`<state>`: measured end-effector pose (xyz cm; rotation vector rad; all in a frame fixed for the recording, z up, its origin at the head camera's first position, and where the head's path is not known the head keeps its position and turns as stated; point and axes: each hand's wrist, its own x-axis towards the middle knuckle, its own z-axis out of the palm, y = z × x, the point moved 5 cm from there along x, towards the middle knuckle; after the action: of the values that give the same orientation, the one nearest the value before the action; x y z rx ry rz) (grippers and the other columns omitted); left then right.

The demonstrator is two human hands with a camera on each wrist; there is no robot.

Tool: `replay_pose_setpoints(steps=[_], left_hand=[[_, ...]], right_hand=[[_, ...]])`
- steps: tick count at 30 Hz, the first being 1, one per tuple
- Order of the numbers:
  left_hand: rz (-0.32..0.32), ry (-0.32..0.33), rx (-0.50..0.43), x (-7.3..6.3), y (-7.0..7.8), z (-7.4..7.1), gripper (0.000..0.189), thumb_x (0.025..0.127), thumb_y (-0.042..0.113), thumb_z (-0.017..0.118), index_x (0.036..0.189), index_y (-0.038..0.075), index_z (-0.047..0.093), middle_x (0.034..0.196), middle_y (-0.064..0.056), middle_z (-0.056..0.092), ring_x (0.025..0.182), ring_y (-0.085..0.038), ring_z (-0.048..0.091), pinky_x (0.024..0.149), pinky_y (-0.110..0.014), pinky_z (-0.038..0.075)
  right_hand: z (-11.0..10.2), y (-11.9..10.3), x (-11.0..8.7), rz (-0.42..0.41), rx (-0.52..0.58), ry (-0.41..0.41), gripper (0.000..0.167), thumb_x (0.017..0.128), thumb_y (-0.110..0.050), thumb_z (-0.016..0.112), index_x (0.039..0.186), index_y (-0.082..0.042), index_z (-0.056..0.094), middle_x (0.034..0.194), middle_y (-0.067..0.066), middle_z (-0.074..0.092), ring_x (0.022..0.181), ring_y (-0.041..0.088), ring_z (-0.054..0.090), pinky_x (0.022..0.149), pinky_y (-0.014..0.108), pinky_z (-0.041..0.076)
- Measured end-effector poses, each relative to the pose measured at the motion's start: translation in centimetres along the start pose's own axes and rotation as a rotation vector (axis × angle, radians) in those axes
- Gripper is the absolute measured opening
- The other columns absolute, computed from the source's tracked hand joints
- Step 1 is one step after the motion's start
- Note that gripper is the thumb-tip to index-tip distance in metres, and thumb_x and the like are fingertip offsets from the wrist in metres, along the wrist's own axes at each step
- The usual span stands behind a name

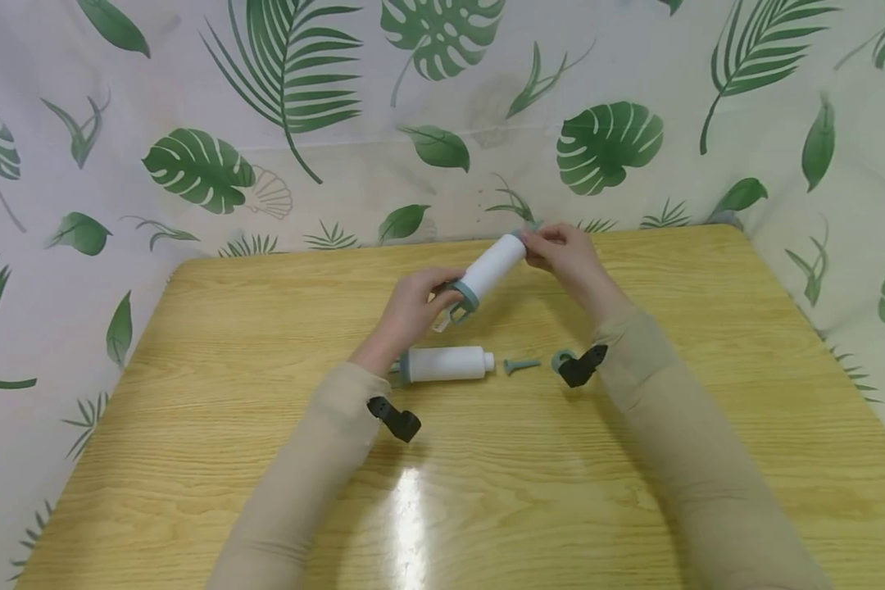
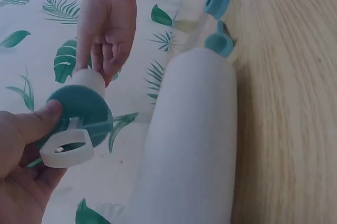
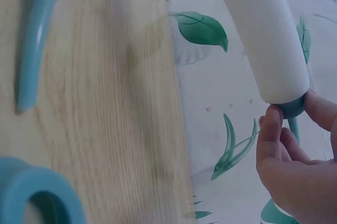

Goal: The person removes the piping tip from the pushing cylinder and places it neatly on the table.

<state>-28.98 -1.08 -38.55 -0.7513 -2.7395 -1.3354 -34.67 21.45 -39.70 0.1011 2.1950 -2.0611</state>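
Note:
A white syringe-like tube (image 1: 492, 266) with teal ends is held at a slant above the table by both hands. My left hand (image 1: 413, 303) grips its near end round the wide teal collar (image 2: 87, 108), from which a white loop handle (image 2: 55, 158) sticks out. At the far end, fingers and thumb of my right hand (image 1: 566, 252) pinch the teal ring cap (image 3: 295, 109). A thin teal stem (image 3: 294, 128) shows beyond that cap, partly behind the fingers. Below, a second white tube (image 1: 446, 363) lies on its side, its collar end partly hidden by my left wrist.
Right of the lying tube are a teal funnel-shaped nozzle (image 1: 522, 365) and a loose teal ring cap (image 1: 560, 357), which the right wrist camera partly covers. The wooden table (image 1: 229, 344) meets a leaf-printed cloth (image 1: 339, 164) at its back edge.

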Motion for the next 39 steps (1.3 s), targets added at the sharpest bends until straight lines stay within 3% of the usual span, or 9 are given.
replay_pose_setpoints(steps=[4, 7, 11, 14, 19, 24, 29, 34, 39], left_hand=[[0.037, -0.005, -0.011, -0.4, -0.2, -0.3, 0.037, 0.092, 0.016, 0.062, 0.128, 0.008, 0.061, 0.12, -0.006, 0.063, 0.104, -0.016, 0.059, 0.088, -0.028, 0.048], [0.061, -0.003, -0.024, -0.7, -0.3, -0.6, 0.036, 0.091, 0.014, 0.063, 0.127, 0.008, 0.061, 0.12, -0.006, 0.063, 0.106, -0.016, 0.059, 0.089, -0.028, 0.047], [0.091, 0.0, -0.025, -1.1, -0.3, -1.1, 0.035, 0.089, 0.014, 0.066, 0.123, 0.007, 0.063, 0.117, -0.006, 0.063, 0.105, -0.017, 0.059, 0.09, -0.03, 0.047], [0.089, 0.011, -0.011, -1.3, -0.5, -1.4, 0.034, 0.089, 0.017, 0.067, 0.121, 0.007, 0.063, 0.117, -0.005, 0.063, 0.106, -0.018, 0.059, 0.092, -0.032, 0.047], [0.084, 0.027, -0.016, -1.9, -0.7, -1.8, 0.034, 0.092, 0.02, 0.066, 0.123, 0.006, 0.062, 0.122, -0.006, 0.06, 0.108, -0.022, 0.056, 0.093, -0.036, 0.046], [0.067, 0.02, 0.024, -2.3, -0.8, -1.7, 0.052, 0.085, 0.029, 0.074, 0.13, 0.008, 0.056, 0.128, -0.007, 0.055, 0.113, -0.023, 0.052, 0.094, -0.04, 0.045], [0.127, 0.078, 0.165, -2.3, -0.5, -1.4, 0.069, 0.075, 0.025, 0.084, 0.132, 0.004, 0.051, 0.129, -0.012, 0.052, 0.115, -0.026, 0.05, 0.095, -0.036, 0.045], [0.165, 0.15, 0.265, -2.4, -0.6, -1.5, 0.062, 0.075, 0.014, 0.083, 0.127, 0.002, 0.054, 0.125, -0.012, 0.054, 0.113, -0.026, 0.051, 0.096, -0.035, 0.044], [0.178, 0.174, 0.306, -2.5, -0.7, -1.7, 0.053, 0.076, 0.011, 0.082, 0.122, 0.003, 0.057, 0.121, -0.011, 0.057, 0.113, -0.025, 0.052, 0.096, -0.036, 0.044]], right_hand=[[0.0, 0.0, -0.6, -0.028, 0.075, -0.064, 0.046, 0.095, -0.022, 0.059, 0.123, 0.011, 0.045, 0.124, 0.016, 0.047, 0.093, 0.012, 0.06, 0.087, 0.025, 0.05], [0.0, -0.1, -1.1, -0.061, 0.145, -0.123, 0.026, 0.095, -0.018, 0.06, 0.104, 0.006, 0.056, 0.128, 0.012, 0.048, 0.092, 0.014, 0.059, 0.082, 0.024, 0.05], [-0.2, -0.1, -2.0, -0.067, 0.249, -0.178, 0.014, 0.095, -0.012, 0.06, 0.085, -0.003, 0.058, 0.114, 0.007, 0.056, 0.088, 0.015, 0.059, 0.078, 0.024, 0.05], [-0.3, 0.1, -2.6, -0.047, 0.295, -0.181, 0.01, 0.094, -0.011, 0.06, 0.088, -0.003, 0.061, 0.103, 0.007, 0.058, 0.086, 0.015, 0.059, 0.08, 0.024, 0.051], [-0.2, 0.3, -3.5, -0.039, 0.295, -0.104, 0.02, 0.09, -0.015, 0.067, 0.102, 0.001, 0.062, 0.104, 0.009, 0.059, 0.088, 0.016, 0.062, 0.083, 0.025, 0.052], [0.3, 0.4, -4.1, -0.041, 0.308, -0.054, 0.022, 0.088, -0.015, 0.069, 0.099, 0.003, 0.061, 0.105, 0.011, 0.059, 0.085, 0.017, 0.063, 0.081, 0.026, 0.053], [1.0, 0.6, -4.6, -0.027, 0.346, -0.09, 0.013, 0.089, -0.01, 0.068, 0.096, -0.001, 0.062, 0.102, 0.01, 0.059, 0.084, 0.017, 0.065, 0.082, 0.026, 0.053], [1.5, 0.8, -5.0, 0.003, 0.371, -0.137, 0.013, 0.088, -0.006, 0.067, 0.099, -0.001, 0.062, 0.105, 0.013, 0.055, 0.085, 0.018, 0.066, 0.085, 0.029, 0.052], [1.6, 1.0, -5.1, 0.036, 0.348, -0.178, 0.021, 0.089, -0.003, 0.066, 0.107, 0.002, 0.057, 0.113, 0.017, 0.047, 0.091, 0.021, 0.065, 0.089, 0.031, 0.05]])
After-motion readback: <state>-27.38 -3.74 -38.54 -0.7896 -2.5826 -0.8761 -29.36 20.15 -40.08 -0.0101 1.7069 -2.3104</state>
